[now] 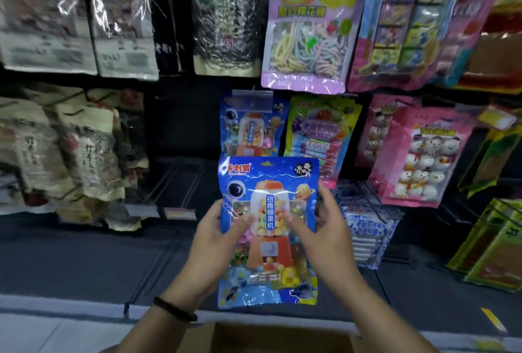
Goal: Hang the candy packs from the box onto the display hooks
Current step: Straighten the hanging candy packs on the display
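Item 1: candy pack, blue, gumball-machine print. I see it upright in the air, front towards me, in front of the display and above the box, not yet hung.

Item 2: left grip. Closed round the pack's left edge, thumb on the front. Dark wristband on the wrist.

Item 3: right grip. Closed round the pack's right edge, thumb on the front.

Item 4: matching pack, hanging on the display just above the held one.

Item 5: bare display hooks, left of the held pack, price tags at their tips.

Item 6: neighbouring stock. I note a yellow-green pack beside the matching pack, a pink marshmallow pack further right, and a pastel rope-candy pack above.
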### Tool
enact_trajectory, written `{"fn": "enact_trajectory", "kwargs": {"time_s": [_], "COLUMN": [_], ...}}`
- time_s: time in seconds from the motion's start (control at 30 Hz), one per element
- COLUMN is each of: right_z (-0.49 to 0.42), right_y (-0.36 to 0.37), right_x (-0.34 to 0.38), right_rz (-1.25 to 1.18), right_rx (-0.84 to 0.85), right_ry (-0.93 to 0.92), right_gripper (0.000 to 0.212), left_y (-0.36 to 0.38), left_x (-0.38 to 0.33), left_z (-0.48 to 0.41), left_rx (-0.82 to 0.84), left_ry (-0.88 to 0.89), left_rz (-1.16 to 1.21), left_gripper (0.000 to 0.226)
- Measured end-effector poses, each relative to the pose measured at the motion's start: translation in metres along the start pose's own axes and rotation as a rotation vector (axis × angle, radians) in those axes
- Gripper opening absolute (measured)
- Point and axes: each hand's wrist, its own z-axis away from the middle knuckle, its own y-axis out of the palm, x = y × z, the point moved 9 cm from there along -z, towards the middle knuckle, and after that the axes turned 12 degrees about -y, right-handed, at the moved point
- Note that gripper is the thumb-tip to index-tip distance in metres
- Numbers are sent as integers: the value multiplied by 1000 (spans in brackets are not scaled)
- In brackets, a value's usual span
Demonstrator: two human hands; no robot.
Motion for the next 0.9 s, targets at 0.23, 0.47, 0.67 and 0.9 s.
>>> {"fn": "enact_trajectory", "kwargs": {"time_s": [0.23, 0.47, 0.67, 0.9], "right_z": [-29, -62, -99, -126], "right_y": [18, 44, 58, 60], "right_x": [25, 28, 23, 26], "right_rz": [125, 249, 164, 205], "right_rx": [151, 181, 105, -11], "right_ry": [-123, -179, -155, -246], "right_gripper": [108, 105, 105, 100], "left_y": [-15, -25, -26, -28], "left_x": [-35, -62, -96, -110], "left_z": [-20, -37, -71, -98], "left_rx": [-39, -89, -125, -124], "left_ry": [88, 286, 424, 520], "left_rz": [-69, -145, -320, -311], "left_gripper": [22, 78, 63, 70]}}
